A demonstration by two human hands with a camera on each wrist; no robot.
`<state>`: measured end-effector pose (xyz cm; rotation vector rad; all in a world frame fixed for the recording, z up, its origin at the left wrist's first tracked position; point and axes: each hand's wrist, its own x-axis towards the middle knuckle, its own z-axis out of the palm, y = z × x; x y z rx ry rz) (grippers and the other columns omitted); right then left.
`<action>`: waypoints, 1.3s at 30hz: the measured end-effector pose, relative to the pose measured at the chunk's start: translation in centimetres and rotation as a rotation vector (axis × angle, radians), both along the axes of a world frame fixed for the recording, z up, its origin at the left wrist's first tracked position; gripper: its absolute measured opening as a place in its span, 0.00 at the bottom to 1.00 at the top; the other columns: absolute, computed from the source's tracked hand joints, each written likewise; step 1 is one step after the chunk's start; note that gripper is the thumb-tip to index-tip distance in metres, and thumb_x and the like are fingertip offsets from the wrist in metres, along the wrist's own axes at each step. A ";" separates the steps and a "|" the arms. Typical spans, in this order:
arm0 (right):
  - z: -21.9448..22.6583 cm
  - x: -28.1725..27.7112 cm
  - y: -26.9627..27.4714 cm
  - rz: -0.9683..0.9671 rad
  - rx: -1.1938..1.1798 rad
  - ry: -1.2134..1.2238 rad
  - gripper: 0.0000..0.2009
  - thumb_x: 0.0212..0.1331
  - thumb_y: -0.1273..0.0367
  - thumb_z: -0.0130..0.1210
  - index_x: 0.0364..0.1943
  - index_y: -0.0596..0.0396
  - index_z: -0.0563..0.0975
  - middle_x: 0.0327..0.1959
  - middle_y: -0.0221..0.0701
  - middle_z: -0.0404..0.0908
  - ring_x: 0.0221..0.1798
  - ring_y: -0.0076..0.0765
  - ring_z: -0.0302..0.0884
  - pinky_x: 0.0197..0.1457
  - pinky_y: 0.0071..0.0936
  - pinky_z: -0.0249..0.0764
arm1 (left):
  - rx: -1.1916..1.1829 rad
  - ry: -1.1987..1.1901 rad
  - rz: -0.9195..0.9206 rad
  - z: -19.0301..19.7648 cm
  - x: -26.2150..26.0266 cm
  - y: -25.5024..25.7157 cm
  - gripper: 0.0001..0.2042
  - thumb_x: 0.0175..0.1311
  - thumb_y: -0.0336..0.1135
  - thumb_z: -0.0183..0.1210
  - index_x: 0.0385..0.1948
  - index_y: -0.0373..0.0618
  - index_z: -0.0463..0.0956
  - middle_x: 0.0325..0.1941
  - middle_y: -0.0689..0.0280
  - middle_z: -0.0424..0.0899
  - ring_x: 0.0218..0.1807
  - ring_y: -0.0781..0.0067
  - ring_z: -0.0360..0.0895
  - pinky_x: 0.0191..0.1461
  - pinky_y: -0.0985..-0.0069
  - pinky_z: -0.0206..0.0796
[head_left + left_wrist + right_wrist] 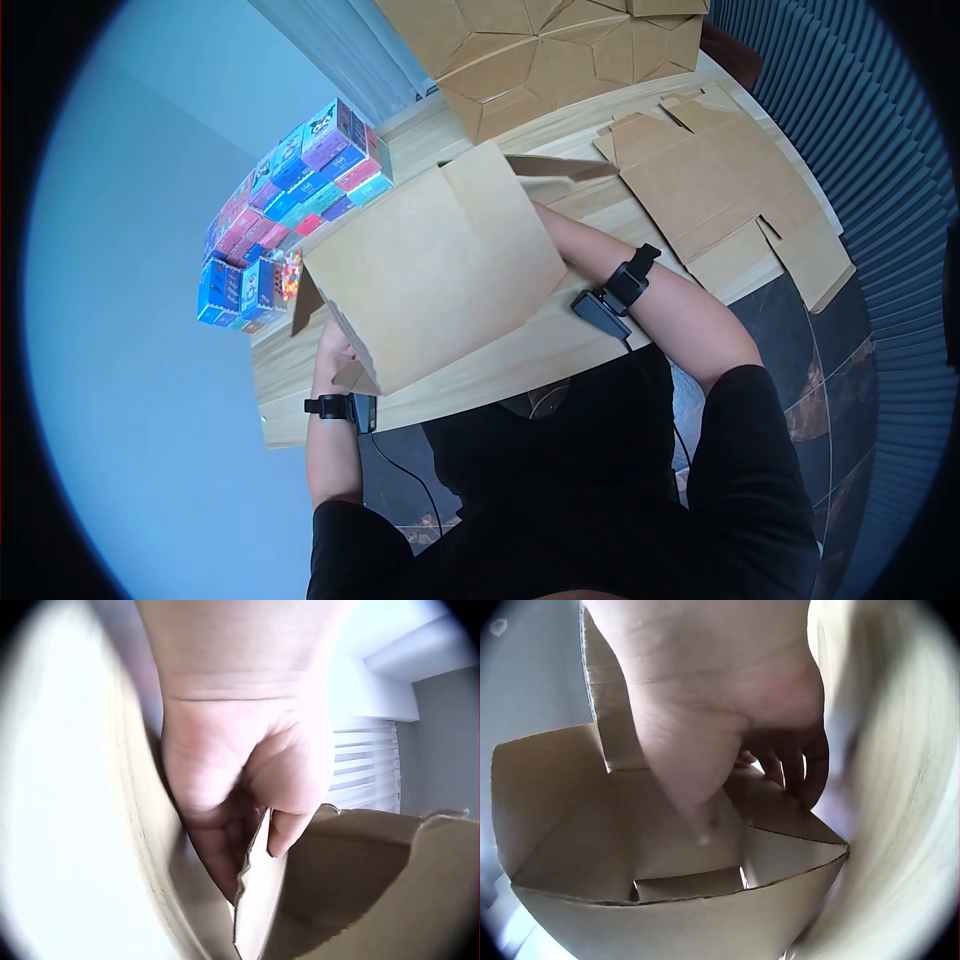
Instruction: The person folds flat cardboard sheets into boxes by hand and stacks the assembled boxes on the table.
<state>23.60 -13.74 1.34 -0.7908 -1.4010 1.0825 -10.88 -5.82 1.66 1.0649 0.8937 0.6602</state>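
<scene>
A partly folded brown cardboard box (430, 270) is held tilted over the near side of the table. At its left end the left hand (338, 350) is mostly behind a flap; in the left wrist view the left hand (244, 765) pinches a cardboard flap (259, 892) between thumb and fingers. The right hand is hidden behind the box in the head view. In the right wrist view the right hand (727, 735) grips a side panel (769, 802), thumb inside the box and fingers outside. A slot shows in the box's inner panels.
Small colourful boxes (290, 170) are stacked at the table's left, beside a packet of coloured bits (291, 275). A flattened cardboard sheet (720, 180) lies at the right, overhanging the table's edge. A large creased cardboard piece (560, 60) stands at the back.
</scene>
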 end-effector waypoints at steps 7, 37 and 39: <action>0.5 2.0 -0.3 0.076 -0.309 0.332 0.17 0.62 0.76 0.48 0.55 0.58 0.73 0.47 0.33 0.82 0.48 0.31 0.81 0.53 0.28 0.77 | -0.113 -0.087 -0.004 -0.4 -0.5 1.2 0.21 0.74 0.45 0.47 0.58 0.38 0.71 0.52 0.57 0.82 0.52 0.66 0.81 0.53 0.71 0.75; 0.6 2.8 -2.3 -0.017 -0.370 0.623 0.29 0.70 0.49 0.44 0.65 0.57 0.66 0.63 0.37 0.73 0.63 0.35 0.73 0.61 0.34 0.73 | 0.098 -0.098 -0.106 2.8 -0.4 -4.4 0.27 0.62 0.28 0.60 0.63 0.37 0.63 0.59 0.58 0.77 0.59 0.65 0.77 0.62 0.68 0.71; 0.7 3.2 -3.7 -0.052 -0.393 0.632 0.29 0.70 0.49 0.44 0.65 0.57 0.66 0.63 0.37 0.73 0.63 0.35 0.73 0.61 0.34 0.73 | 0.090 -0.140 -0.078 2.3 -2.7 -5.4 0.27 0.62 0.28 0.60 0.63 0.37 0.63 0.58 0.58 0.77 0.59 0.65 0.77 0.62 0.67 0.71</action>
